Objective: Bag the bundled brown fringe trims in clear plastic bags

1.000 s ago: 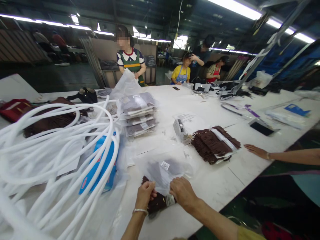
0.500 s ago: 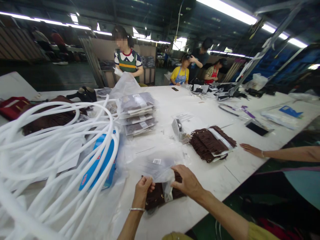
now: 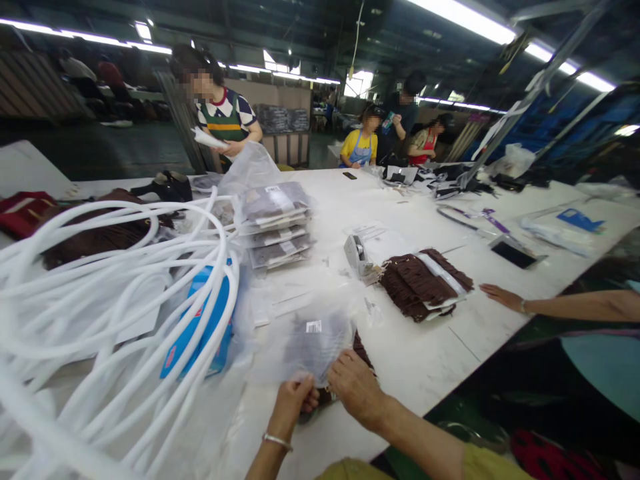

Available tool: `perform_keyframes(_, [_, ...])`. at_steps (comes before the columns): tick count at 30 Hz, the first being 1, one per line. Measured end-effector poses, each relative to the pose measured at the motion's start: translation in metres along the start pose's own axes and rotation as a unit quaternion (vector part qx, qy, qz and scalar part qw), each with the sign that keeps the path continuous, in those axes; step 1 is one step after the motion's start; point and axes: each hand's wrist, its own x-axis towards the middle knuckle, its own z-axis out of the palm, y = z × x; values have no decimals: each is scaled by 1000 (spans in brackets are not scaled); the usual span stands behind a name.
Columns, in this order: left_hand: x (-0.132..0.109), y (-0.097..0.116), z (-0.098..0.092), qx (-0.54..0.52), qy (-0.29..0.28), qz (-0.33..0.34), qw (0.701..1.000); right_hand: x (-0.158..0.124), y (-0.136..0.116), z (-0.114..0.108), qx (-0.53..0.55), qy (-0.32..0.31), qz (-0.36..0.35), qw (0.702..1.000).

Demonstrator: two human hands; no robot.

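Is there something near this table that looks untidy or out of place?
Yes: the white tubing at left sprawls in loose, overlapping loops, partly hiding a blue package. It looks messy beside the bagged stack.

Passable beyond the bag (image 3: 313, 343), between stack (image 3: 275, 230) and dispenser (image 3: 357, 257); blocked left by tubing (image 3: 95, 313), ahead-right by bundle (image 3: 413, 283).

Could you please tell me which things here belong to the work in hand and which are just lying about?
Work in hand:
clear barcoded bag, at left hand and right hand
brown fringed piece, partly under it
probably stacked packs

Apparently lying about:
white tubing
phone-like slab
blue shape
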Motion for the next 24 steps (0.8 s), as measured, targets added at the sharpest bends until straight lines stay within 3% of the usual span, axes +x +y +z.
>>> perform_keyframes(6, [4, -8, -9, 4, 27, -2, 1000, -15, -2, 11, 8, -46, 79, 996])
perform_keyframes(12, [6, -15, -15, 20, 54, 6, 998, -27, -16, 21, 168, -99, 139, 971])
perform_keyframes(16, [7, -22, -21, 36, 49, 9, 998, -31, -21, 18, 250, -91, 168, 949])
perform_keyframes(18, [7, -25, -22, 43, 45, 11, 998, -29, -22, 13, 314, -102, 210, 920])
perform_keyframes(22, [6, -19, -29, 80, 30, 60, 995, -13, -5, 0, 499, -174, 274, 804])
perform_keyframes(24, [6, -11, -40, 133, 26, 108, 985, -1, 23, -6, 503, -95, 316, 799])
